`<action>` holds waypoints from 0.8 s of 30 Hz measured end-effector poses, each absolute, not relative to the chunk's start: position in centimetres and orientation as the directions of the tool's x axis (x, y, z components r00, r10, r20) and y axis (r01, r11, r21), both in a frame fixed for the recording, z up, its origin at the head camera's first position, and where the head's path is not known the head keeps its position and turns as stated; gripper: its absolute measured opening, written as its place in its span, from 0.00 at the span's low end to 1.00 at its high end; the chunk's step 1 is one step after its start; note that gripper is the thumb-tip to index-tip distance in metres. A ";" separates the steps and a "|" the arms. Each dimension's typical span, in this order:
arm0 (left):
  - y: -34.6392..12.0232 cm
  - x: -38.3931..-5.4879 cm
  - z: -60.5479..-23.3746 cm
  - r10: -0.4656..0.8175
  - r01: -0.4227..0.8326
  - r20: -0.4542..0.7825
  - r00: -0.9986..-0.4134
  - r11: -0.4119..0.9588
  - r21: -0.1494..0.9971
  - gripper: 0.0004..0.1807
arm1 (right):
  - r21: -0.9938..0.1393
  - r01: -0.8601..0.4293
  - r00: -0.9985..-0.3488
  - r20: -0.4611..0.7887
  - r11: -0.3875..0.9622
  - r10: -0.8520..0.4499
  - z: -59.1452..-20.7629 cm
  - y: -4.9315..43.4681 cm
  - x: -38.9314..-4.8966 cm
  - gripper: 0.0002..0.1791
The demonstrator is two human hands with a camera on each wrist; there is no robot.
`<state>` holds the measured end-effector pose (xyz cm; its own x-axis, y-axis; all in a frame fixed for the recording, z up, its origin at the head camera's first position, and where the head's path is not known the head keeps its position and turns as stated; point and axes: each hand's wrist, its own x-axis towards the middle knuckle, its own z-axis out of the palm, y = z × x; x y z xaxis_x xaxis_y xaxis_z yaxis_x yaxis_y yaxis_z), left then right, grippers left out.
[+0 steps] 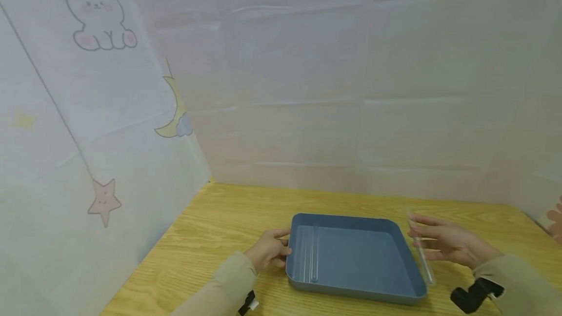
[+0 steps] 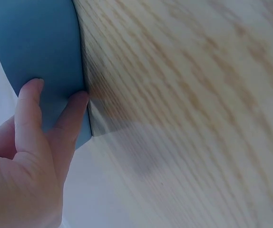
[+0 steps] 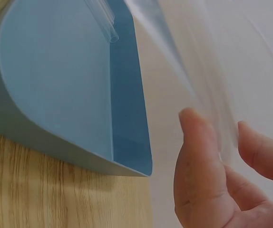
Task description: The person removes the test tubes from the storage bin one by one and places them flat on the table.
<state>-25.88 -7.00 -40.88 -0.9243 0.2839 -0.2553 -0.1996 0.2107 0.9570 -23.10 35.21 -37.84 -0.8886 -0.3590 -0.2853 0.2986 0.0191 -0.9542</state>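
A shallow blue tray (image 1: 364,262) lies on the wooden table. Several clear tubes (image 1: 313,255) lie side by side along its left end. My left hand (image 1: 270,250) is at the tray's left side, its fingertips resting against the outer wall (image 2: 41,42). Just beyond the right rim, my right hand (image 1: 454,243) pinches a clear tube (image 1: 423,257) between thumb and fingers. That tube (image 3: 203,66) slants across the right wrist view, blurred and close to the camera. Tube ends (image 3: 109,33) also show inside the tray there.
The yellowish wood-grain table (image 1: 210,238) runs back to a pale cloth backdrop (image 1: 285,87). A second cloth with a printed rabbit (image 1: 96,11) hangs along the left edge. A black wrist device (image 1: 476,294) sits at the right sleeve.
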 end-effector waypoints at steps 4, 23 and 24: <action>-7.0 -25.8 -40.9 0.283 -0.197 -0.254 -0.925 0.217 0.956 0.33 | -0.953 0.302 -0.892 -0.296 0.038 -0.343 -37.7 35.7 -22.9 0.12; -7.1 -25.9 -41.0 0.288 -0.198 -0.254 -0.923 0.210 0.957 0.33 | -0.948 0.313 -0.892 -0.316 0.063 -0.324 -37.9 37.3 -22.0 0.14; -7.1 -25.9 -40.9 0.287 -0.199 -0.255 -0.923 0.211 0.957 0.33 | -0.948 0.312 -0.892 -0.313 0.056 -0.328 -38.0 37.3 -22.0 0.15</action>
<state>-25.89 -7.10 -40.95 -0.9234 0.2870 -0.2547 -0.1985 0.2107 0.9572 -21.98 37.35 -37.96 -0.8915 -0.3276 -0.3129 0.3123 0.0558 -0.9483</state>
